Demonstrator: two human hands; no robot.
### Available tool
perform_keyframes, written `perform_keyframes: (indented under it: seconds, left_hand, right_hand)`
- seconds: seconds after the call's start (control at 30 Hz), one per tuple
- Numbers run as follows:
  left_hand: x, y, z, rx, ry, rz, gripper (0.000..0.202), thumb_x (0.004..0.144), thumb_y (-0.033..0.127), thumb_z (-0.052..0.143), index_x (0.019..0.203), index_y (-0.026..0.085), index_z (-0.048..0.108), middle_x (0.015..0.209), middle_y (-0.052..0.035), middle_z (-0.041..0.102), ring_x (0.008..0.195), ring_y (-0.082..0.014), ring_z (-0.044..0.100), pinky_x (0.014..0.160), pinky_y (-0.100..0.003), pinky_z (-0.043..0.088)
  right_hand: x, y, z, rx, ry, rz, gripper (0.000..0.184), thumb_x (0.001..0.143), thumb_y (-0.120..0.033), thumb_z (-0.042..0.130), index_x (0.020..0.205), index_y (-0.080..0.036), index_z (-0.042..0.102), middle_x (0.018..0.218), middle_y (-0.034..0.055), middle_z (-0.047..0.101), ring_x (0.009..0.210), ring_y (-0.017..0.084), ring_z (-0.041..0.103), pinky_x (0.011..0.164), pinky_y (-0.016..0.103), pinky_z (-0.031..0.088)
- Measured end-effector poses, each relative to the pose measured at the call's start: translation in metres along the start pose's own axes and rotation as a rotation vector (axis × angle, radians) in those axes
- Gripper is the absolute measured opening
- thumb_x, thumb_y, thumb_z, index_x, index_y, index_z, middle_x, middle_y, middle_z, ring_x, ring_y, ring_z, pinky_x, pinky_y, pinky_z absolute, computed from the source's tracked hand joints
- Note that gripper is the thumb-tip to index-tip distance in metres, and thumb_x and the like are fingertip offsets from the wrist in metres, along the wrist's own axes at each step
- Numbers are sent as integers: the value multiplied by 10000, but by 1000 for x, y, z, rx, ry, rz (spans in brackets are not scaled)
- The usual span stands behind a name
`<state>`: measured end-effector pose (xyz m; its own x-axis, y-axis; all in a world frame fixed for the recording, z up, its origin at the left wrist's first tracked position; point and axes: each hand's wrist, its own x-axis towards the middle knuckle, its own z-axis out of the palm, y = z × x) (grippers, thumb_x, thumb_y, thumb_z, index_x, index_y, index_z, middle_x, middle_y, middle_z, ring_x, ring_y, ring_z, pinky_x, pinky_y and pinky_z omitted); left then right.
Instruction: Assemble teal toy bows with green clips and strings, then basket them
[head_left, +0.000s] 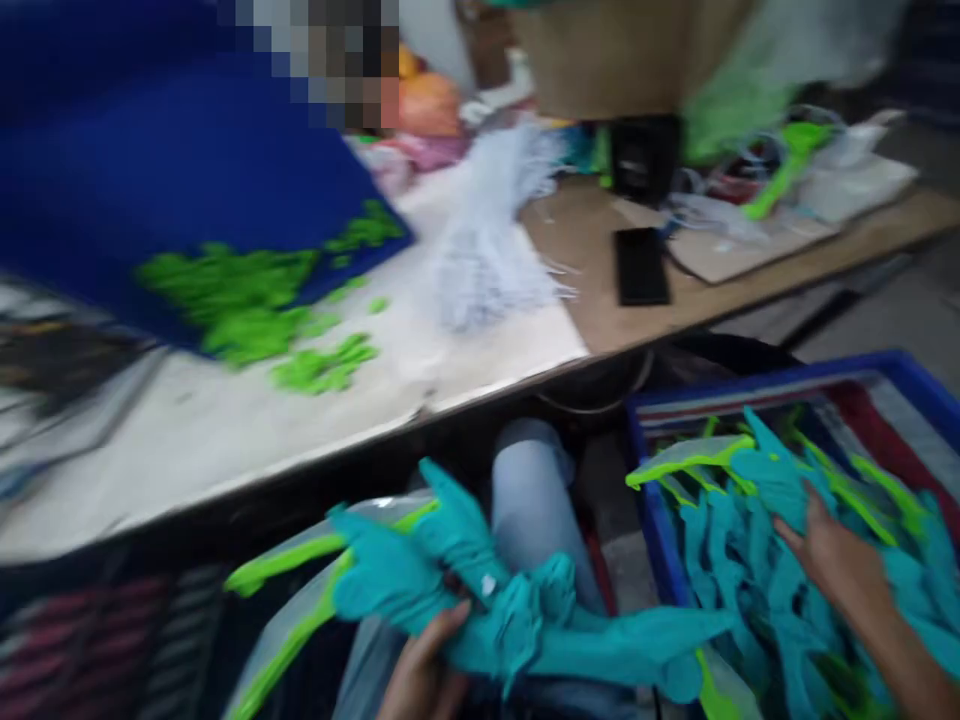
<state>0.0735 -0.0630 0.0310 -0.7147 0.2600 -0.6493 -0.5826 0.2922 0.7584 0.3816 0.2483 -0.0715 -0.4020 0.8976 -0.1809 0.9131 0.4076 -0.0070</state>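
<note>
Teal winged toy figures (495,635), apparently pair, held above my jeans (534,500); left hand (431,660) wraps grip around bodies, thumb on top. Right hand (836,550) grasps another teal figure (769,472) over blue crate (651,500) packed with more. Good handling, I judge: support thick bodies, avoid bending clear lime-edged wings (300,555), keep wing tips from snagging neighbours. Brands, labels, writing: none readable; black phone (641,268) on worktop (589,270) shows no legible mark, picture blurred.

No legible text or numbers
</note>
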Motion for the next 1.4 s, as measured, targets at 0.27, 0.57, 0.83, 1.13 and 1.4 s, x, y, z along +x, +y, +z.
perform_keyframes:
  seconds: [0.27, 0.57, 0.83, 1.13, 1.4]
  left_hand:
    - [-37, -18, -101, -865, -82, -228, 297, 693, 80, 600, 989, 96, 624, 836, -83, 727, 759, -229, 690, 917, -407, 493]
    - [-94, -53, -205, -376, -331, -254, 378, 742, 465, 703, 902, 123, 674, 943, -131, 720, 913, -255, 677, 794, -319, 511]
    - [-12, 64, -247, 395, 273, 575, 509, 756, 513, 572, 1121, 162, 615, 1178, -114, 631, 1174, -288, 527, 996, -394, 410]
    - [91, 95, -214, 820, -183, 464, 476, 636, 294, 699, 1073, 126, 609, 971, -64, 686, 893, -261, 635, 725, -288, 472]
    - [68, 136, -223, 1214, -132, 518, 410, 693, 198, 644, 1097, 156, 587, 929, -69, 700, 827, -241, 657, 623, -239, 426]
  right_hand:
    - [-43, -285, -157, 40, -82, -749, 724, 850, -518, 508, 1429, -171, 245, 1073, 169, 659, 953, 347, 647, 732, 385, 486]
    - [-115, -479, -136, -241, -166, -1013, 563, 907, -542, 482, 1207, -66, 485, 1039, 221, 662, 995, 356, 633, 771, 363, 473]
    - [-99, -488, -111, -241, -67, -1121, 487, 886, -565, 510, 1127, -143, 535, 1027, 154, 679, 939, 304, 661, 768, 339, 480]
    - [-71, -494, -112, 283, -192, -1183, 596, 850, -537, 547, 1280, -124, 519, 1130, 157, 633, 1060, 296, 582, 909, 402, 452]
    - [-77, -532, -120, 959, -877, -1019, 528, 806, -584, 542, 1049, -133, 668, 891, 60, 696, 802, 209, 633, 683, 288, 497]
